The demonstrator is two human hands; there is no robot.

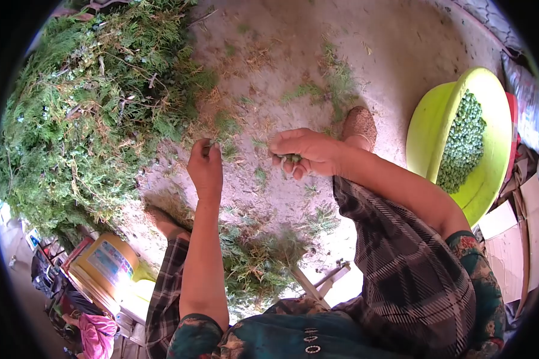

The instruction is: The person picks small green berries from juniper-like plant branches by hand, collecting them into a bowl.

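Near the middle of the frame our left hand (205, 169) pinches a thin green sprig (209, 145) between narrowed fingers. Our right hand (308, 151), near it to the right but not touching, is curled shut around a few small green seed cones (293, 158). A big heap of feathery green conifer branches (96, 102) fills the upper left. A lime-green plastic basin (428, 131) at the right edge holds a mass of loose green cones (464, 140). Spent twigs (257, 263) lie between our knees at lower centre. To strip cleanly, we judge it best to hold the sprig taut close to the cones, pluck with fingertips only, and keep the right palm cupped so nothing drops on the dusty concrete floor (293, 54).
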